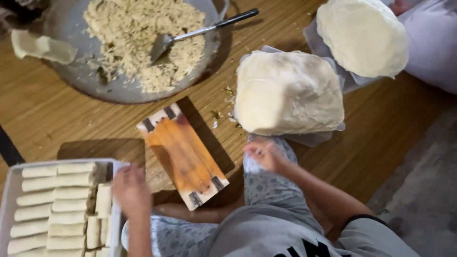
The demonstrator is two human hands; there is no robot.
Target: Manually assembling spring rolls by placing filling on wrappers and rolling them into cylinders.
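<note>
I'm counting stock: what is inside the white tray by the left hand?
The white rectangular tray holds rows of pale rolled pastry sticks. The left hand covers its right edge, and the frame cuts off its lower part.

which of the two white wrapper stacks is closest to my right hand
The squarish stack just above your right hand, lying on the wooden floor; the rounder stack sits farther away at top right.
</note>
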